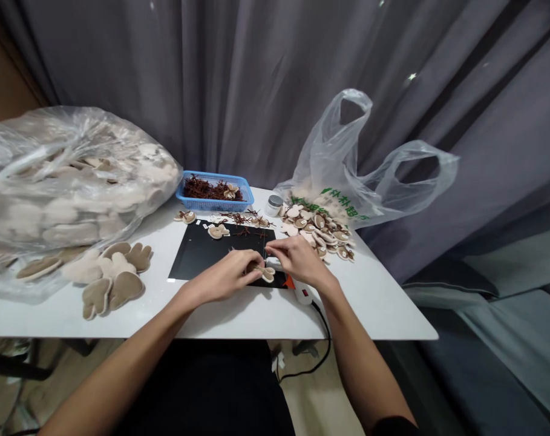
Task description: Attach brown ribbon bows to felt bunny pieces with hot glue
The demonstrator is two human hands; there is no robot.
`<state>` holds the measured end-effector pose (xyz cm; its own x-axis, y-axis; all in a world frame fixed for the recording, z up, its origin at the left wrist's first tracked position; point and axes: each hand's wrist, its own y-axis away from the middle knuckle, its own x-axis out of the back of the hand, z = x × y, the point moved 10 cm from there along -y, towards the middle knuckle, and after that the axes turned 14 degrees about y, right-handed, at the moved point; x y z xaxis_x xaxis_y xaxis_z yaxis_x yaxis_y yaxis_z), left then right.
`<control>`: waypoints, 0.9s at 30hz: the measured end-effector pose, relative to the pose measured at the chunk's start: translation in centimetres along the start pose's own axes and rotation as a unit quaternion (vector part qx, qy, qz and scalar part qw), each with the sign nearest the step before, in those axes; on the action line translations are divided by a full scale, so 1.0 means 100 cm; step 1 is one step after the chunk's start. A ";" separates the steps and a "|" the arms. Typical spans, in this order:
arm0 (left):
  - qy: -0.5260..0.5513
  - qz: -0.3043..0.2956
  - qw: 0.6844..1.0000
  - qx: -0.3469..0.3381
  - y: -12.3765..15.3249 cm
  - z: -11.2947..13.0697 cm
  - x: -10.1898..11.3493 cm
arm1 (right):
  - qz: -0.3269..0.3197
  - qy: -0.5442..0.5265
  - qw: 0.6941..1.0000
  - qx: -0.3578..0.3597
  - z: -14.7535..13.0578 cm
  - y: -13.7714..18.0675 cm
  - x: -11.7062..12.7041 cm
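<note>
My left hand [232, 272] is closed on a small beige-and-brown rabbit-shaped fabric piece [267, 274], holding it low over the front of a black mat [193, 257]. Close beside it, my right hand [297, 257] has thumb and finger pinched together; whatever is in the pinch is too small to make out. A white glue gun [304, 294] with an orange trigger lies beneath my right hand, partly hidden by it. Another fabric piece [218, 231] rests on the mat's back edge, near several dark brown bows [242, 232].
A blue basket [245, 181] of brown bows stands at the back, near a grey-lidded jar [274, 204]. Finished-looking pieces [322, 233] pile up before a clear plastic bag [347, 157]. At left, a large bag [75, 181] bulges beside loose plush pieces [126, 289]. A cord [327, 345] hangs over the front edge.
</note>
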<state>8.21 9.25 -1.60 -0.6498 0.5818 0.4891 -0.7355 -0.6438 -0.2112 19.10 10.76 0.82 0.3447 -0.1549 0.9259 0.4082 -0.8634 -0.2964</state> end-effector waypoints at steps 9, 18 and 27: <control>0.023 0.042 0.999 -0.010 0.003 0.009 0.017 | -0.040 0.019 0.999 -0.004 -0.005 0.012 -0.024; 0.110 0.042 0.993 0.005 -0.004 0.005 0.015 | 0.050 0.112 0.989 0.077 -0.042 0.064 -0.024; 0.018 -0.023 0.999 -0.027 -0.009 0.005 -0.002 | 0.051 0.160 0.978 0.121 -0.035 0.044 0.004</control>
<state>9.13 9.47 -1.05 -0.6204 0.6283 0.4693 -0.7736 -0.5887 -0.2345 18.08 5.23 0.73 0.1276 -0.4104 0.9029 0.5862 -0.7031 -0.4025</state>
